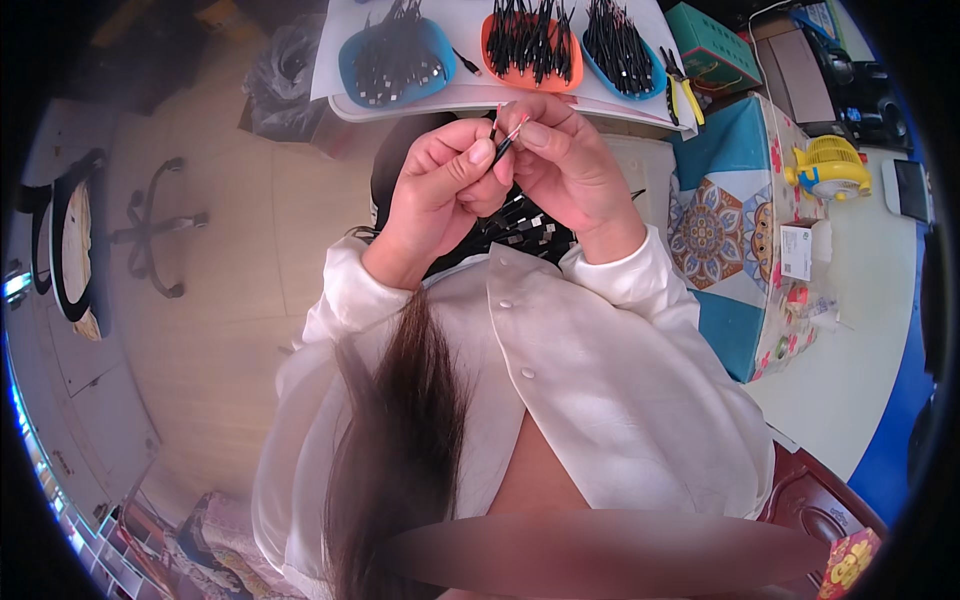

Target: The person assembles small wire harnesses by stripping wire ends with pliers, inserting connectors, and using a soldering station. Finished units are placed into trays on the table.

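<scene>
In front of my chest, both hands meet around a thin black cable (505, 148) with fine red and pale wire ends sticking out of it. My left hand (445, 180) is closed, thumb and fingers pinching the black part. My right hand (570, 165) is pinched at the wire ends, fingertips close to the left ones. Below my hands, a heap of black cables with silver USB plugs (530, 230) lies on my lap, partly covered by the hands and sleeves.
On the white table ahead stand a blue tray (447, 45), an orange tray (574, 68) and another blue tray (655, 75), each piled with black cables. One loose cable (467, 62) lies between trays. Yellow-handled pliers (685, 95) sit at the right, near a green box (710, 45) and yellow fan (830, 168).
</scene>
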Tool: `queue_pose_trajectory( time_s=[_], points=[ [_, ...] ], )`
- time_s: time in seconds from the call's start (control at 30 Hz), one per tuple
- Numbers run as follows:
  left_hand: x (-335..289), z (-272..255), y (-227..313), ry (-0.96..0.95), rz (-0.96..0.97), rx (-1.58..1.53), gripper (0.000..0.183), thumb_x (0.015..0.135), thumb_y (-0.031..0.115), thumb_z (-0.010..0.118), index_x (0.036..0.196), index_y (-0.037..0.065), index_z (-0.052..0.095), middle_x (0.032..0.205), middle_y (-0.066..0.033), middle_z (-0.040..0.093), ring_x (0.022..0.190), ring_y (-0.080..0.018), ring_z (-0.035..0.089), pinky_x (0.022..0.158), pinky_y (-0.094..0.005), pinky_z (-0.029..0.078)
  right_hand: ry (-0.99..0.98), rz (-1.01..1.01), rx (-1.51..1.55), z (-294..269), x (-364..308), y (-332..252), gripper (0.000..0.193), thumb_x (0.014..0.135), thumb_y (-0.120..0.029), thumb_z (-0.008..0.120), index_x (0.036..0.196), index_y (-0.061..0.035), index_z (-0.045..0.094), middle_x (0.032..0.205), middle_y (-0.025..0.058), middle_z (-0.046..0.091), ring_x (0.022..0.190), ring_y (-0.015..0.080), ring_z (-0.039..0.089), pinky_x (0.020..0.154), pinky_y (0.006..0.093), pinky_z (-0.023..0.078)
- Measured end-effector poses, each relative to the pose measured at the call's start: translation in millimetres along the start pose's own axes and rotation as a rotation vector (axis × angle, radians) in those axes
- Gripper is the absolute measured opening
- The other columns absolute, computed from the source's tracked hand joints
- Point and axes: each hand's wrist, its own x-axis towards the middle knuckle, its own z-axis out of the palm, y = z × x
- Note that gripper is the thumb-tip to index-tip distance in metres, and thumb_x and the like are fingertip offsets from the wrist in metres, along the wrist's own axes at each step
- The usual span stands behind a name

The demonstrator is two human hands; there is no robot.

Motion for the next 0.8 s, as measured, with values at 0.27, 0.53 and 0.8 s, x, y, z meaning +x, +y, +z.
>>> queue_pose_trajectory(
  time_s=[0.27,0.53,0.8],
  points=[
    [-2.6,-7.2,2.1,-0.058,-0.044,0.001,0.026,0.098,0.018,0.052,0.084,-0.003,0.058,0.058,0.0049,0.037,0.047,-0.0036,0.022,0.045,-0.0227,0.017,0.001,0.072,-0.060,9.2,-2.0,-7.3,0.010,0.090,-0.012,0.061,0.094,-0.0039,0.057,0.089,0.0009,0.054,0.083,0.0114,0.058,0.071,0.0247,0.047],
    [-3.0,-10.9,11.9,-0.097,-0.201,-0.007,0.027,0.096,0.017,0.053,0.080,-0.003,0.059,0.057,0.0054,0.037,0.046,-0.0033,0.022,0.044,-0.0233,0.015,0.048,0.031,-0.425,20.3,-9.6,-24.1,0.011,0.087,-0.006,0.061,0.096,-0.0012,0.057,0.096,0.0053,0.058,0.084,0.0129,0.059,0.075,0.0272,0.050],
    [-7.3,-5.6,9.2,-0.065,-0.013,0.320,0.022,0.096,0.015,0.057,0.091,-0.005,0.064,0.062,0.0023,0.047,0.053,-0.0061,0.036,0.049,-0.0216,0.028,0.066,0.027,-0.231,11.9,-11.3,-18.8,0.014,0.087,-0.007,0.065,0.097,0.0018,0.061,0.094,0.0074,0.066,0.082,0.0117,0.063,0.076,0.0248,0.052]
  ],
)
